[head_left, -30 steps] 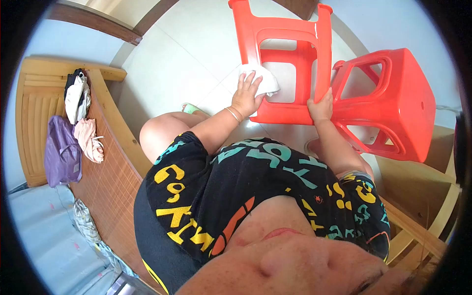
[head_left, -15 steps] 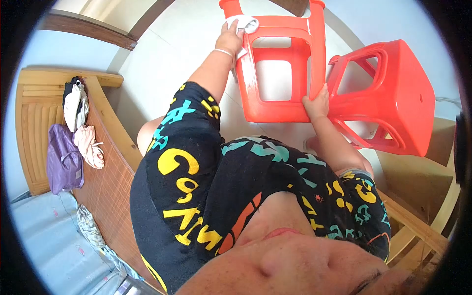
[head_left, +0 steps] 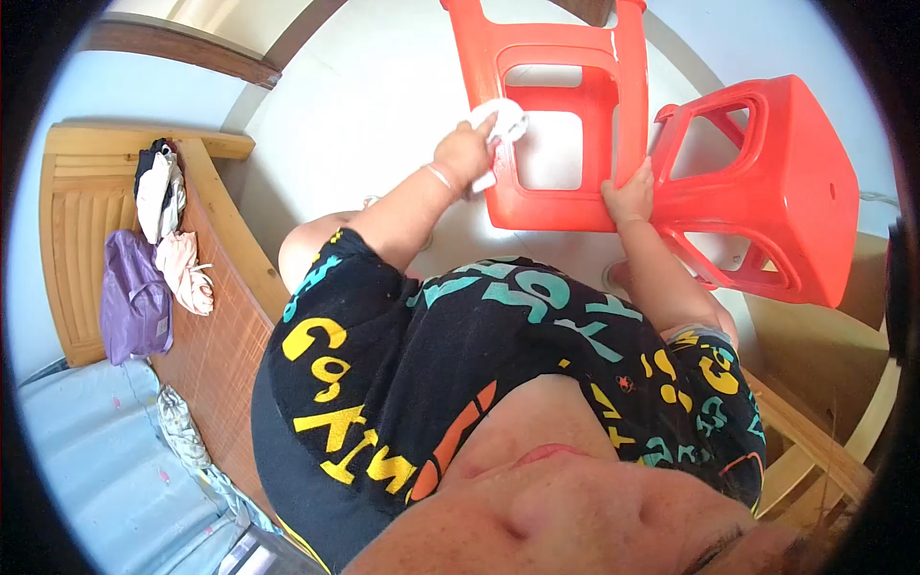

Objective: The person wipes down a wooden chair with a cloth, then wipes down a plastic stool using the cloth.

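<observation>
My left hand (head_left: 464,156) is closed around a white cloth (head_left: 502,121), which lies against the left leg of a red plastic stool (head_left: 551,213). The stool has its legs pointing away from me and its seat end toward me. On its right side, my right hand (head_left: 630,195) grips the leg close to the seat end, with the fingers wrapped over the edge. Just right of that hand is a second red plastic stool (head_left: 815,192), its seat facing right. The cloth's lower part hangs below my left palm.
To the left, a wooden bed frame (head_left: 216,182) carries a brown woven mat (head_left: 216,355), a purple bag (head_left: 136,302), crumpled clothes (head_left: 161,192) and a light blue sheet (head_left: 96,450). Pale floor tiles (head_left: 355,86) lie ahead. Wooden slats (head_left: 815,450) stand at the lower right.
My left hand has moved the cloth down along the stool's left leg, toward the seat end. My right hand keeps its grip on the stool. The whole view has shifted slightly.
</observation>
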{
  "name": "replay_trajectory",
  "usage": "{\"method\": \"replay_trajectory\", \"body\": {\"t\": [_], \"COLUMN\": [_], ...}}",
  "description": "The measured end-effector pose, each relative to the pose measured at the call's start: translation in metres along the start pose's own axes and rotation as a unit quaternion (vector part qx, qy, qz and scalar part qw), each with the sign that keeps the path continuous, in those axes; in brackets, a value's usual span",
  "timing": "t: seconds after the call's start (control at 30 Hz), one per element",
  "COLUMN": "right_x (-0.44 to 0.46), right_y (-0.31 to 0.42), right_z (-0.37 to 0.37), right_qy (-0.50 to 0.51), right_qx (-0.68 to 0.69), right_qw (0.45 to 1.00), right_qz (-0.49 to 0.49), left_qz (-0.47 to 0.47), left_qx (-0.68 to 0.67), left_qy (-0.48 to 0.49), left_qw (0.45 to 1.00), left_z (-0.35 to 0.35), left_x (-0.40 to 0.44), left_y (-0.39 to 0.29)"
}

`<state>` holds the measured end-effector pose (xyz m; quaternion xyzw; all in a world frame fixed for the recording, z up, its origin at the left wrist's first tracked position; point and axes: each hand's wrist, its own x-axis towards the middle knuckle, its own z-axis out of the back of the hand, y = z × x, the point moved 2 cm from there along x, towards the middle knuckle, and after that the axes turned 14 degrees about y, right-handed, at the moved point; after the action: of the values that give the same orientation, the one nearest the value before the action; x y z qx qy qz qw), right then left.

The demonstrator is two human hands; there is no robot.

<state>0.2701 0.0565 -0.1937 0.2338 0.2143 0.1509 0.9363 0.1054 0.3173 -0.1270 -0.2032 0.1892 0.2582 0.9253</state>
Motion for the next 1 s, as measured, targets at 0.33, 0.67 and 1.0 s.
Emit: {"method": "replay_trajectory", "body": {"t": [0.33,0.67,1.0], "right_x": [0.002,0.003,0.002], "right_y": [-0.002,-0.005,-0.005], "right_z": [0.0,0.002,0.003], "right_qy": [0.003,0.01,0.012], "right_qx": [-0.001,0.025,0.026], "right_qw": [1.0,0.999,0.999], "right_qz": [0.014,0.026,0.036], "left_qz": [-0.06,-0.037,0.065], "left_qx": [0.011,0.016,-0.048], "left_qy": [0.033,-0.021,-0.054], "left_qw": [0.998,0.999,0.995], "left_z": [-0.053,-0.035,0.037], "left_x": [-0.062,-0.036,0.042], "left_y": [-0.009,-0.003,0.018]}}
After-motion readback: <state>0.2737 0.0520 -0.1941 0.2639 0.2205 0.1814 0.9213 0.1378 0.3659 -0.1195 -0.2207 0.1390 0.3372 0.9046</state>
